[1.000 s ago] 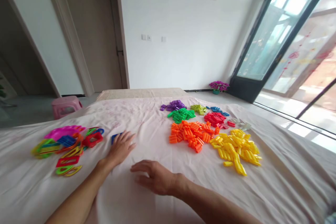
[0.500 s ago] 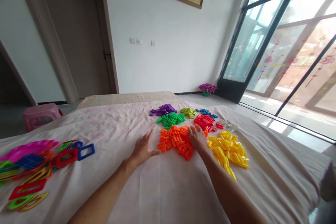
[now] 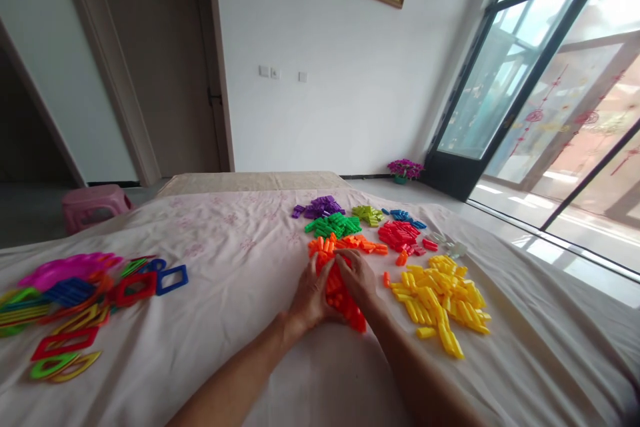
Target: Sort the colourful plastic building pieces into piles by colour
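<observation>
My left hand (image 3: 309, 299) and my right hand (image 3: 361, 280) press in from both sides on a heap of small orange plastic pieces (image 3: 345, 303). Their fingers curl round the heap and nearly meet above it. More orange pieces lie just beyond the fingertips, below a green pile (image 3: 333, 225). Right of my right hand spreads a pile of yellow pieces (image 3: 443, 293), with a few loose orange ones near it. The red pile (image 3: 399, 235) sits farther back. Pieces under my palms are hidden.
Purple (image 3: 325, 206), lime (image 3: 369, 215) and blue pieces (image 3: 405, 218) lie at the back of the cloth-covered table (image 3: 240, 360), with clear pieces (image 3: 453, 246) to the right. At left, flat coloured frames (image 3: 133, 289) lie around a magenta tray (image 3: 65, 269). A pink stool (image 3: 95, 205) stands beyond.
Both hands have moved inward and closed round part of the orange pile, squeezing it together and parting it from the rest. The view has shifted slightly left.
</observation>
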`<state>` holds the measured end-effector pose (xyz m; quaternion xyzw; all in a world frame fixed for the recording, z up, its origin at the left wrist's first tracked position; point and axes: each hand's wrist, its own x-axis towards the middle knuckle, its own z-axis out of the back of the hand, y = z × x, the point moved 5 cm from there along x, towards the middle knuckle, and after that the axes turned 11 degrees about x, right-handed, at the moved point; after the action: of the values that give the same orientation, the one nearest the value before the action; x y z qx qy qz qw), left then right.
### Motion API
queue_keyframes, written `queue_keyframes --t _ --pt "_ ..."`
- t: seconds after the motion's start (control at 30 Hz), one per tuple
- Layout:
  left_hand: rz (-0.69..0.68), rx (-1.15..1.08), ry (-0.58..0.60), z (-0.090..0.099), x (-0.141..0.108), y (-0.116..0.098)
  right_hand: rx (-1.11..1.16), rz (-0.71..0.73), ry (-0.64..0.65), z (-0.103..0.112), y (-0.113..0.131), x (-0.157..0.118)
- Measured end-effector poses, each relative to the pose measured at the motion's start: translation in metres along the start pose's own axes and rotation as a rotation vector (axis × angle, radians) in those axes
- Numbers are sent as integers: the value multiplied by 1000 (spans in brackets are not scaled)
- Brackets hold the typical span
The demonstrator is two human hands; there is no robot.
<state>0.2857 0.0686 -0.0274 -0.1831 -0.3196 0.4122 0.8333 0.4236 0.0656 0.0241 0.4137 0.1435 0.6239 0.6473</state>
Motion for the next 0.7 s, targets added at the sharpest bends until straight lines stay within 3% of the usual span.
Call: queue_keyframes --t 0.13,0.3,0.4,0.6,0.7 --pt "45 -113 -117 19 -9 -3 129 -65 -4 -21 17 6" --pt "137 -130 -359 63 -30 7 450 -5 58 -69 56 8" --pt "143 -58 -427 101 -53 22 645 -27 110 -105 87 -3" --pt "180 172 -464 194 -116 59 998 -97 312 -188 168 -38" --pt "277 350 -505 240 -147 84 1056 15 466 -220 215 -53"
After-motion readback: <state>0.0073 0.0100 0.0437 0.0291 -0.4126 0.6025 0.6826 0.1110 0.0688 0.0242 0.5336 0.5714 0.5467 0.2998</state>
